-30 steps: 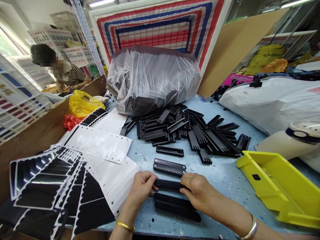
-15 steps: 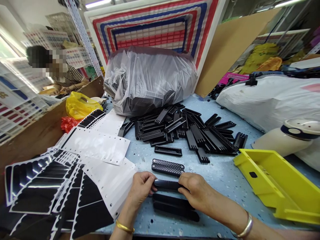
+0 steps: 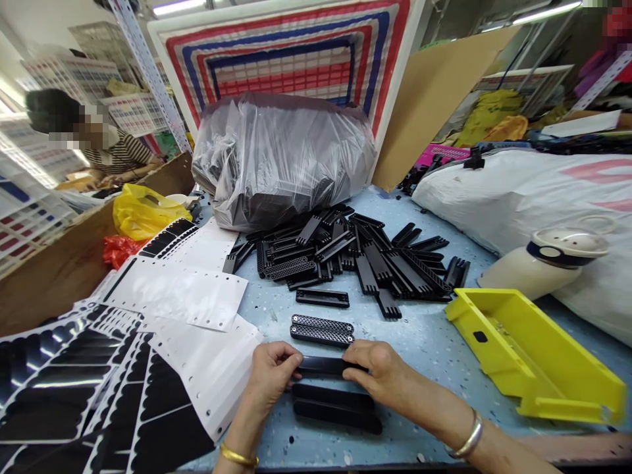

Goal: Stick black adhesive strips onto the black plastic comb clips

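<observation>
A glossy black strip (image 3: 322, 365) is stretched level between my two hands, just above the blue speckled table. My left hand (image 3: 272, 370) pinches its left end between thumb and fingers. At the other end, the fingers of my right hand (image 3: 380, 372) are closed on it. Below it lie dark rounded long pieces (image 3: 336, 408), side by side. Just beyond the strip rests a pair of black cross-hatched pieces (image 3: 322, 330), and past that a black slotted piece (image 3: 322, 298). Farther back spreads a heap of black toothed plastic pieces (image 3: 368, 260).
Sheets of black stickers (image 3: 59, 388) and white backing sheets (image 3: 172, 289) cover the left side. A yellow bin (image 3: 523, 355) and white bottle (image 3: 538, 263) stand right. Behind the heap sits a stuffed clear plastic bag (image 3: 286, 161). Another person (image 3: 118, 151) sits at far left.
The whole view has shifted slightly, so things appear farther left. Both hands still hold the black strip in nearly the same place over the table.
</observation>
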`<state>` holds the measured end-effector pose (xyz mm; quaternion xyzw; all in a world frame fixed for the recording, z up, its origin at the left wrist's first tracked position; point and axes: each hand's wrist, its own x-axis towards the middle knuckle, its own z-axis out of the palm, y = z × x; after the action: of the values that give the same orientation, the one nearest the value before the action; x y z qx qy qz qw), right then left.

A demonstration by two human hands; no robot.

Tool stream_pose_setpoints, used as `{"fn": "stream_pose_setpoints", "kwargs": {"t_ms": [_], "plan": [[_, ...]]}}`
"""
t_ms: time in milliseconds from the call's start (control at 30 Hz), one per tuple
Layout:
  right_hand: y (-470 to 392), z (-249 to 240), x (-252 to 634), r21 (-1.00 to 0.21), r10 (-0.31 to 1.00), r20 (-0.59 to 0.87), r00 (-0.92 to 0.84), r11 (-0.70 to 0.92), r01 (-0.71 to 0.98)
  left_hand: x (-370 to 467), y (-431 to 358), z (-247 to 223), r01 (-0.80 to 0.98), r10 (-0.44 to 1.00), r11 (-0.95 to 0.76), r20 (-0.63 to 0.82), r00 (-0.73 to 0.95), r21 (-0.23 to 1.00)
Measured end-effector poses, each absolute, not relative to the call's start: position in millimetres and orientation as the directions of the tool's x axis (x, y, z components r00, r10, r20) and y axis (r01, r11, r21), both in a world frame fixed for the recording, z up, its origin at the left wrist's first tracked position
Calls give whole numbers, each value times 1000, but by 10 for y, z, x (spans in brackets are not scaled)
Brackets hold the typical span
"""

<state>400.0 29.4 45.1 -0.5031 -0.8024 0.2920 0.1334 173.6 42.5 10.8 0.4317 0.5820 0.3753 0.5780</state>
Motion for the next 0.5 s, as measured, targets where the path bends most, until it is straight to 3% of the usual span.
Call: {"fn": "stream_pose_setpoints", "kwargs": {"t_ms": [200, 500], "plan": [[263, 285, 4050, -673, 895, 9, -445, 335, 660, 1718, 421, 117, 60, 938, 337, -341, 62, 940], [223, 244, 4064, -677, 897, 65, -436, 361, 641, 1700, 417, 98, 83, 937, 335, -341, 72, 939]]}}
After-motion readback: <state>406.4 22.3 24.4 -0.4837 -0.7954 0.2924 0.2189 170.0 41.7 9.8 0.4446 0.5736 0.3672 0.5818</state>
